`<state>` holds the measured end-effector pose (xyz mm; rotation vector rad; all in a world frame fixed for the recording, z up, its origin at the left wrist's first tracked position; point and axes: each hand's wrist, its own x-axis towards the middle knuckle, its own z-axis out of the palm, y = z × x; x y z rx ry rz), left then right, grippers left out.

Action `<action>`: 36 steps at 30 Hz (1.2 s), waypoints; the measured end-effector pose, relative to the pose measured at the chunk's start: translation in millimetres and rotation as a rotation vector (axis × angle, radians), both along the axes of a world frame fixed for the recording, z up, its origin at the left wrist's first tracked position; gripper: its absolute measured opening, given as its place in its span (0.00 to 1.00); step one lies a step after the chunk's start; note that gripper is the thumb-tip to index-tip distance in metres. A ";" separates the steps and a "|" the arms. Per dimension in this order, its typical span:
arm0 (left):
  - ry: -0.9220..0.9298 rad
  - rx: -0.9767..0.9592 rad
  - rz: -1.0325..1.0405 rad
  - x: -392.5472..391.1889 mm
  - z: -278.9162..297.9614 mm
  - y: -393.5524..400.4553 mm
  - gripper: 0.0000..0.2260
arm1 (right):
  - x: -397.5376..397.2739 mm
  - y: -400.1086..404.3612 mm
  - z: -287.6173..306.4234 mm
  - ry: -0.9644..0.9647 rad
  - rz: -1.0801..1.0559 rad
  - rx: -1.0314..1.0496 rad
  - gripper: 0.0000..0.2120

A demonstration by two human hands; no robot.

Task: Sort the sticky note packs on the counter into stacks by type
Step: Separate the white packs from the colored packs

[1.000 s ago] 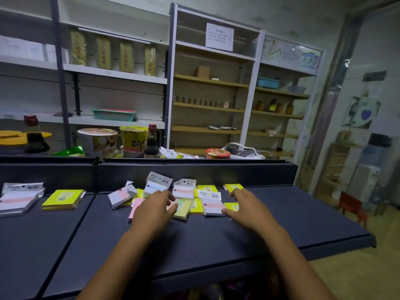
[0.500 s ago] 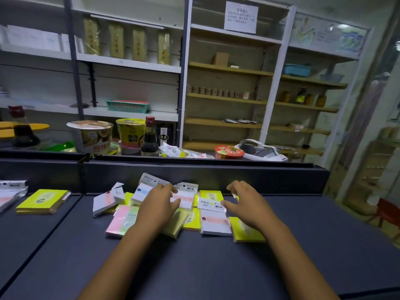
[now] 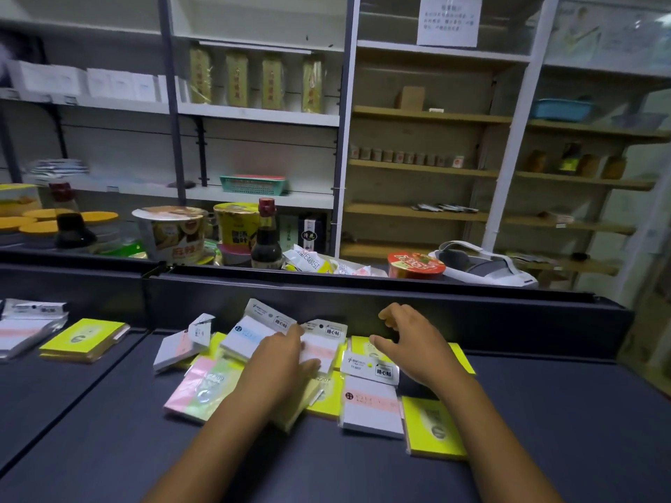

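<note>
Your left hand (image 3: 279, 361) lies flat on the heap of sticky note packs in the middle of the dark worktop (image 3: 109, 448). Its fingers (image 3: 294, 335) are nearly straight and press on a white pack with a pink band (image 3: 319, 352); they are not curled round anything. Your right hand (image 3: 414, 343) is above the right part of the heap, with the fingers loosely bent and spread. I cannot tell if they touch the yellow pack (image 3: 363, 348) under them, and they hold nothing.

The heap is mixed. A white pack with a blue band (image 3: 247, 337) leans against the back wall of the worktop, just beside your left hand. Another white pack (image 3: 179, 348) lies tilted at the left edge of the heap. A pink and green pack (image 3: 203, 390) lies in front, partly under your left forearm. A white pack with a pink strip (image 3: 372, 408) lies between your two arms, and a yellow pack (image 3: 432, 428) touches its right side.

Well apart on the left, a yellow stack (image 3: 83, 339) is already set alone, and beside it, at the edge of the view, a stack of white packs (image 3: 25, 332).

Behind the worktop stand two cups of instant noodles (image 3: 174, 234) and a dark sauce bottle (image 3: 267, 237), with shelves (image 3: 428, 118) behind them.
</note>
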<state>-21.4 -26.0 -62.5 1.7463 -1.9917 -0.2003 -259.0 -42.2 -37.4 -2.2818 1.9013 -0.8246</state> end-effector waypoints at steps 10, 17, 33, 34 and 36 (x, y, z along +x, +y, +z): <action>0.566 -0.095 0.030 2.6 15.6 3.7 0.20 | -10.2 -5.5 -3.0 -0.056 0.005 -0.038 0.18; 1.083 -0.135 -0.056 10.1 27.3 10.1 0.14 | -17.4 -4.9 -8.1 -0.095 0.010 -0.018 0.14; 1.356 -0.100 -0.114 17.1 25.3 14.3 0.13 | -20.8 -9.6 -21.5 -0.018 0.023 0.295 0.34; 1.360 -0.102 -0.112 17.3 24.8 13.5 0.12 | -21.3 -9.0 -20.8 -0.008 0.021 0.314 0.35; 1.366 -0.103 -0.111 18.0 23.9 11.9 0.12 | -22.0 -7.8 -19.9 0.015 0.017 0.336 0.36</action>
